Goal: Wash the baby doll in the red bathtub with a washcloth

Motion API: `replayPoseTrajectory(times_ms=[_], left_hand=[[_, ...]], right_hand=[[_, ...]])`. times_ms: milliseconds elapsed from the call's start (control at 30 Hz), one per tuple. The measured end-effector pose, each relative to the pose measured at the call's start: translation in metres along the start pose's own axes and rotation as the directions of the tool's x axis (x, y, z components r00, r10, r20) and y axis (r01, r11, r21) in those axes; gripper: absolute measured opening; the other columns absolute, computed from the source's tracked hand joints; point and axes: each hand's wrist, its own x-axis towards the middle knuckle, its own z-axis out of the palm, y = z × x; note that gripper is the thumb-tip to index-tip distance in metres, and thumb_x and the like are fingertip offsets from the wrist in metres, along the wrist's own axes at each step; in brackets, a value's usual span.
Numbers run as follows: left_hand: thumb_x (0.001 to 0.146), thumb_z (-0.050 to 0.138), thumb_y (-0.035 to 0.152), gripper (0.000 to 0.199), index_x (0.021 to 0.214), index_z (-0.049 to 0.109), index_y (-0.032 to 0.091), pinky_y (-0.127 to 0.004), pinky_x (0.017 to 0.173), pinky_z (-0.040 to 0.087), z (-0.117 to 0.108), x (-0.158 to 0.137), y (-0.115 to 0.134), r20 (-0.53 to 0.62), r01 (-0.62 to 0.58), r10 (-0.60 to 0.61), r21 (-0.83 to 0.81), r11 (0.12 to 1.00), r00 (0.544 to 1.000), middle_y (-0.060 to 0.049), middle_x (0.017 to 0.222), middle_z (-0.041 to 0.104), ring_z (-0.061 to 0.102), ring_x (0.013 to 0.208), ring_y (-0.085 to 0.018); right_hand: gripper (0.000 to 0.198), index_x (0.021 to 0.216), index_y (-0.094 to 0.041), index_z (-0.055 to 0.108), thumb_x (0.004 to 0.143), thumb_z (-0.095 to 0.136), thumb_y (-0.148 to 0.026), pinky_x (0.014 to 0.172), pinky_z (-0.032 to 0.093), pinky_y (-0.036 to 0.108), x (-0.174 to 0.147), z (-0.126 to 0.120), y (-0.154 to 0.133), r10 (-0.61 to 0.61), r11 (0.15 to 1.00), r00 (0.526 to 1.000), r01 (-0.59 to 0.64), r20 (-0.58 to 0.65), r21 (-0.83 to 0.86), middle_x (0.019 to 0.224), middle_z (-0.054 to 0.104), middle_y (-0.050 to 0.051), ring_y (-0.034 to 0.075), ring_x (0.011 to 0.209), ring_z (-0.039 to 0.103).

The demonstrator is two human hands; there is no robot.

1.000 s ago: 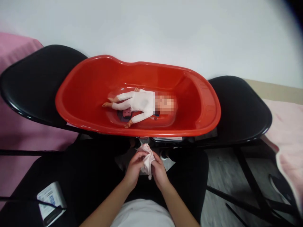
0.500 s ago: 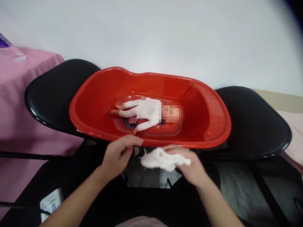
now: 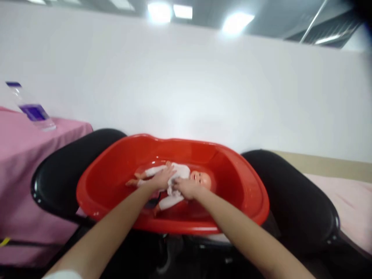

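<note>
A baby doll [image 3: 181, 169] in a white suit lies on its back in a red baby bathtub [image 3: 247, 174], head toward the right. Over the doll's middle, my right hand [image 3: 187, 188] grips a crumpled white cloth [image 3: 173, 190], its fingers curled down and partly hidden. My left hand [image 3: 163, 178] rests on the doll's lower body beside the cloth, fingers stretched out. Blur makes it hard to separate the cloth from the doll's white suit.
Black chairs flank the tub, one seat at left [image 3: 66, 178] and another at right [image 3: 287, 193]. A clear bottle with a purple label [image 3: 33, 112] stands on the pink-covered table [image 3: 17, 155]. A white wall [image 3: 203, 85] rises behind.
Both hands have moved forward from the near rim into the tub, onto the doll. The white cloth travelled with my right hand. My view has tilted up, showing ceiling lights and the bottle.
</note>
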Motion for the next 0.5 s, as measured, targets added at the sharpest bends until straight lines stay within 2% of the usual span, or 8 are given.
replayPoseTrajectory(times_ms=[67, 133, 267, 333, 367, 400, 433, 500], left_hand=[[0.088, 0.052, 0.022, 0.064, 0.15, 0.041, 0.018, -0.051, 0.119, 0.021, 0.017, -0.005, -0.012, 0.136, -0.049, 0.031, 0.125, 0.991, 0.99, -0.013, 0.162, 0.023, 0.019, 0.15, -0.03], [0.082, 0.057, 0.021, 0.078, 0.156, 0.031, 0.024, -0.056, 0.118, 0.019, 0.032, -0.009, -0.021, 0.181, -0.033, -0.004, 0.199, 0.979, 0.984, -0.01, 0.164, 0.017, 0.015, 0.151, -0.033], [0.074, 0.061, 0.019, 0.087, 0.156, 0.032, 0.028, -0.058, 0.117, 0.021, 0.049, -0.011, -0.024, 0.117, 0.004, -0.031, 0.218, 0.976, 0.993, -0.006, 0.164, 0.017, 0.019, 0.149, -0.037], [0.072, 0.062, 0.018, 0.088, 0.155, 0.034, 0.03, -0.056, 0.118, 0.022, 0.052, -0.01, -0.024, 0.094, 0.039, -0.061, 0.218, 0.975, 0.994, -0.004, 0.163, 0.019, 0.021, 0.148, -0.039], [0.072, 0.062, 0.018, 0.088, 0.155, 0.035, 0.031, -0.055, 0.118, 0.023, 0.053, -0.008, -0.024, 0.076, 0.055, -0.073, 0.217, 0.975, 0.994, -0.003, 0.163, 0.02, 0.022, 0.148, -0.039], [0.073, 0.061, 0.018, 0.085, 0.154, 0.036, 0.032, -0.054, 0.119, 0.024, 0.054, -0.007, -0.024, 0.058, 0.075, -0.09, 0.22, 0.973, 0.994, -0.002, 0.163, 0.02, 0.022, 0.148, -0.038], [0.076, 0.057, 0.018, 0.081, 0.154, 0.037, 0.032, -0.053, 0.119, 0.024, 0.054, -0.005, -0.025, 0.035, 0.093, -0.104, 0.225, 0.97, 0.994, -0.002, 0.163, 0.02, 0.022, 0.148, -0.037], [0.084, 0.046, 0.016, 0.073, 0.154, 0.036, 0.033, -0.053, 0.119, 0.024, 0.054, -0.002, -0.028, 0.005, 0.147, -0.153, 0.258, 0.955, 0.988, -0.003, 0.163, 0.019, 0.021, 0.149, -0.032]], right_hand=[[0.034, 0.113, -0.021, 0.071, 0.08, 0.065, -0.016, 0.085, 0.049, 0.033, 0.0, 0.009, 0.003, 0.017, 0.985, 0.994, 0.002, 0.109, -0.171, 0.129, 0.059, 0.012, 0.026, 0.104, 0.063], [0.038, 0.119, -0.023, 0.068, 0.081, 0.064, -0.02, 0.082, 0.049, 0.032, 0.003, 0.017, 0.005, 0.004, 0.975, 0.981, 0.039, 0.192, -0.22, 0.126, 0.059, 0.012, 0.026, 0.105, 0.063], [0.05, 0.115, -0.026, 0.07, 0.066, 0.073, -0.015, 0.07, 0.049, 0.027, 0.014, 0.034, 0.004, -0.065, 0.969, 0.944, 0.138, 0.323, -0.206, 0.115, 0.064, 0.007, 0.024, 0.1, 0.064], [0.042, 0.11, -0.024, 0.071, 0.069, 0.07, -0.016, 0.062, 0.047, 0.025, 0.019, 0.04, 0.004, -0.08, 0.967, 0.901, 0.174, 0.427, -0.187, 0.1, 0.068, 0.004, 0.021, 0.087, 0.066], [0.034, 0.106, -0.021, 0.071, 0.073, 0.068, -0.018, 0.062, 0.047, 0.025, 0.02, 0.042, 0.003, -0.1, 0.963, 0.895, 0.197, 0.435, -0.184, 0.093, 0.069, 0.003, 0.02, 0.083, 0.065], [0.026, 0.103, -0.019, 0.071, 0.077, 0.066, -0.02, 0.064, 0.047, 0.025, 0.021, 0.043, 0.003, -0.129, 0.957, 0.91, 0.218, 0.395, -0.191, 0.091, 0.069, 0.003, 0.019, 0.083, 0.064], [0.021, 0.101, -0.018, 0.071, 0.081, 0.063, -0.022, 0.069, 0.048, 0.026, 0.021, 0.043, 0.002, -0.165, 0.949, 0.939, 0.235, 0.303, -0.211, 0.092, 0.069, 0.004, 0.019, 0.087, 0.063], [0.02, 0.103, -0.019, 0.069, 0.087, 0.061, -0.028, 0.081, 0.048, 0.029, 0.022, 0.04, -0.001, -0.223, 0.932, 0.974, 0.222, 0.031, -0.288, 0.104, 0.067, 0.005, 0.021, 0.1, 0.06]])
